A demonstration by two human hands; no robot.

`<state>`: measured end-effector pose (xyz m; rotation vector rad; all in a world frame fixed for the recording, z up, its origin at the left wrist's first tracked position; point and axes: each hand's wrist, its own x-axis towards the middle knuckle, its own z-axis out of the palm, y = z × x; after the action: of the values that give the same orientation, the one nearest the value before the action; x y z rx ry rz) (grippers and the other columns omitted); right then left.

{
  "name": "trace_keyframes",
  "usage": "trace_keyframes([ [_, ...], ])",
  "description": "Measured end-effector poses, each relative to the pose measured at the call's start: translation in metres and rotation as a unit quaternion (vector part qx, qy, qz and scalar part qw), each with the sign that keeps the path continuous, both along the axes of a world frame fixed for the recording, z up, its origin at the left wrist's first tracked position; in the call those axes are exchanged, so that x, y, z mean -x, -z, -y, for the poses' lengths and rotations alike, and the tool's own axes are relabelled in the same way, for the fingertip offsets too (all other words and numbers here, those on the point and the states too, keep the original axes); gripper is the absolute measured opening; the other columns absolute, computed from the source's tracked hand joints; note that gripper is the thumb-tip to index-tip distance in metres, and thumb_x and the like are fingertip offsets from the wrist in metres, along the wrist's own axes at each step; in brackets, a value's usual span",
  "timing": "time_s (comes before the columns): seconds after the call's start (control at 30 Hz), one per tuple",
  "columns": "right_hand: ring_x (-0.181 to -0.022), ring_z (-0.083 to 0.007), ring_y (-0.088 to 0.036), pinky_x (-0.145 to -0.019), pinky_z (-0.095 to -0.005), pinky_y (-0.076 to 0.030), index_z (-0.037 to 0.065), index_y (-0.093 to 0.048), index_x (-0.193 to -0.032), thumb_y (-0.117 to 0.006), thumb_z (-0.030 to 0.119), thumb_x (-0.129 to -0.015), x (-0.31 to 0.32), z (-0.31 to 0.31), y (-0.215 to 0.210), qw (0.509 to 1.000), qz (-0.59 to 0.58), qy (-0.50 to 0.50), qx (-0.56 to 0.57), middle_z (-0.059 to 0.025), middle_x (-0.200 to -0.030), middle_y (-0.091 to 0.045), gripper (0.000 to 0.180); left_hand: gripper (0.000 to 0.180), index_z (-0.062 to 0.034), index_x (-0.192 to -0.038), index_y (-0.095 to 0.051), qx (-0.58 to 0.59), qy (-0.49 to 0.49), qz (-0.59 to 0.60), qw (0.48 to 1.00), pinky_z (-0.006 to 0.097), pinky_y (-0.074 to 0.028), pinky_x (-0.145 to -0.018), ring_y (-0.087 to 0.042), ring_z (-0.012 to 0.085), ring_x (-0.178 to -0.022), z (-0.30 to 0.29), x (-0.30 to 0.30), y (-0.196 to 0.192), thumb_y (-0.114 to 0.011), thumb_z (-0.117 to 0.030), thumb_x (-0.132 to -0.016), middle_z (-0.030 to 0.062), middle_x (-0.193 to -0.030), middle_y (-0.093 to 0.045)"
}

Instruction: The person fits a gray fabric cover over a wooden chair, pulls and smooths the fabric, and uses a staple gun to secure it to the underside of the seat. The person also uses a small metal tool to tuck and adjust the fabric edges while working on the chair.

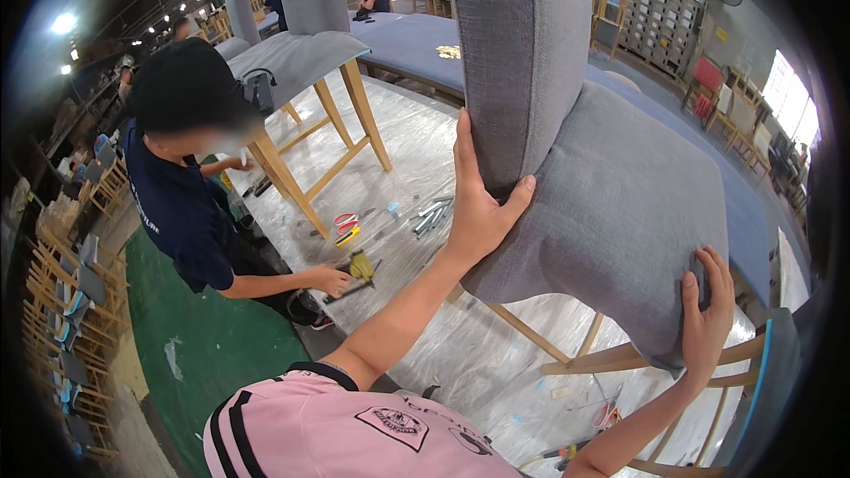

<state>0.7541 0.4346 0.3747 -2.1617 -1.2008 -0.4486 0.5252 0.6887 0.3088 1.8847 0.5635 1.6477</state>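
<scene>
A grey upholstered chair (611,204) with pale wooden legs stands on the plastic-covered workbench (416,142) in front of me. My left hand (478,199) grips the lower edge of its tall backrest (522,53), thumb wrapped round the front. My right hand (706,314) clasps the near right corner of the seat cushion, fingers spread on the fabric. The chair's wooden legs (567,358) show beneath the seat.
A co-worker in a dark shirt (177,204) leans at the bench's left, a hand on a yellow tool (359,267). A second grey chair (305,44) stands beyond. Loose metal parts (432,217), tape rolls (345,226) and red-handled pliers (606,416) lie on the bench. Stacked chairs line the left floor.
</scene>
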Motion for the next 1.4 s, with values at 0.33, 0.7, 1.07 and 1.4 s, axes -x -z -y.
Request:
trace_keyframes([
  [0.33,-0.132,-0.032,-0.053,-0.111,-0.0468,-0.04,0.012,-0.069,-0.125,-0.065,0.041,-0.096,-0.0028,0.0003,0.0024,1.0,0.004,0.006,-0.004,-0.0096,-0.138,-0.061,0.041,0.112,-0.0033,-0.16,0.011,0.002,0.005,0.001,1.0,0.047,-0.013,-0.124,-0.01,0.0365,-0.154,-0.0019,-0.0005,0.0026,-0.073,-0.021,-0.087,0.0244,-0.166,0.0],
  [0.7,-0.133,-0.0319,-0.051,-0.112,-0.0467,-0.039,0.012,-0.068,-0.126,-0.064,0.039,-0.096,-0.002,0.0031,0.0036,1.0,0.008,0.008,0.008,-0.0094,-0.139,-0.06,0.04,0.112,-0.0038,-0.16,0.011,0.014,0.001,-0.005,1.0,0.047,-0.012,-0.124,-0.009,0.0365,-0.154,0.0028,0.0013,0.0038,-0.073,-0.021,-0.087,0.0243,-0.166,-0.001],
  [1.07,-0.132,-0.0329,-0.052,-0.112,-0.0457,-0.038,0.01,-0.068,-0.126,-0.064,0.036,-0.097,-0.0006,0.0009,0.0001,1.0,0.003,-0.003,0.007,-0.0104,-0.139,-0.06,0.039,0.112,-0.0009,-0.159,0.01,0.0,0.006,-0.002,1.0,0.047,-0.014,-0.124,-0.011,0.0377,-0.154,-0.0031,0.001,0.0038,-0.073,-0.022,-0.088,0.0256,-0.166,-0.002],
  [1.4,-0.131,-0.0334,-0.052,-0.111,-0.0459,-0.039,0.009,-0.068,-0.125,-0.064,0.035,-0.097,-0.0029,0.0014,0.0007,1.0,0.004,-0.012,0.002,-0.0108,-0.139,-0.06,0.038,0.112,-0.0005,-0.159,0.01,0.003,0.003,-0.003,1.0,0.048,-0.013,-0.124,-0.011,0.0376,-0.153,-0.0021,0.0008,0.0042,-0.073,-0.021,-0.087,0.0259,-0.165,-0.002],
])
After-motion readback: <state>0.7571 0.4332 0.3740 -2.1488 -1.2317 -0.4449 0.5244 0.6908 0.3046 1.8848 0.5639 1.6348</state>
